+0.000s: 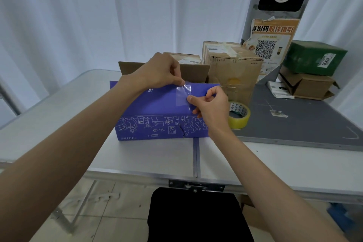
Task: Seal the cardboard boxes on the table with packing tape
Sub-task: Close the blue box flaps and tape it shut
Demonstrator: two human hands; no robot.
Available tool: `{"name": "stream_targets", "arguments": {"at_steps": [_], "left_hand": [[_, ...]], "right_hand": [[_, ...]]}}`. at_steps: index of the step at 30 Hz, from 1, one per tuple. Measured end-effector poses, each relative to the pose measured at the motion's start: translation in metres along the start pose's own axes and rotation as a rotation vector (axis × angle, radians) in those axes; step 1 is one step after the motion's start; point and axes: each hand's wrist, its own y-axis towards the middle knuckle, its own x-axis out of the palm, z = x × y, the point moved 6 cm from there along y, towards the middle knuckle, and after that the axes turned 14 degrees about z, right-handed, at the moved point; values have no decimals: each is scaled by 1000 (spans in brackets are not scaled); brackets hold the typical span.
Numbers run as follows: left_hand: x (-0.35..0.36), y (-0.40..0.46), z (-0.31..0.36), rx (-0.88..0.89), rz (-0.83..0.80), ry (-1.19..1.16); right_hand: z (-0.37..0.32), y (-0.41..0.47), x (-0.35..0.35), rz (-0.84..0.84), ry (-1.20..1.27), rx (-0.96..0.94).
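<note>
A purple cardboard box point(157, 112) with white line drawings on its front lies in the middle of the white table point(59, 116); one brown flap stands up at its back. A short strip of clear packing tape point(183, 94) stretches over the box's top. My left hand point(159, 70) pinches the strip's far end. My right hand point(211, 106) pinches its near end, just above the box's right part. A roll of yellowish packing tape point(238, 115) lies flat on the table to the right of the box, behind my right hand.
Brown taped boxes point(233, 65) stand behind the purple box. A grey mat point(294, 120) covers the table's right side, carrying a green box point(314, 57) stacked on a brown one point(310, 86). A QR-code poster point(269, 43) leans at the back.
</note>
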Motion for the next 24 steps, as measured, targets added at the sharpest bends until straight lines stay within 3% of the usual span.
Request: {"name": "stream_targets", "arguments": {"at_steps": [24], "left_hand": [[7,-6,-4,-23,110,-6]], "right_hand": [[-7,4,2,17,-127,-63]]}}
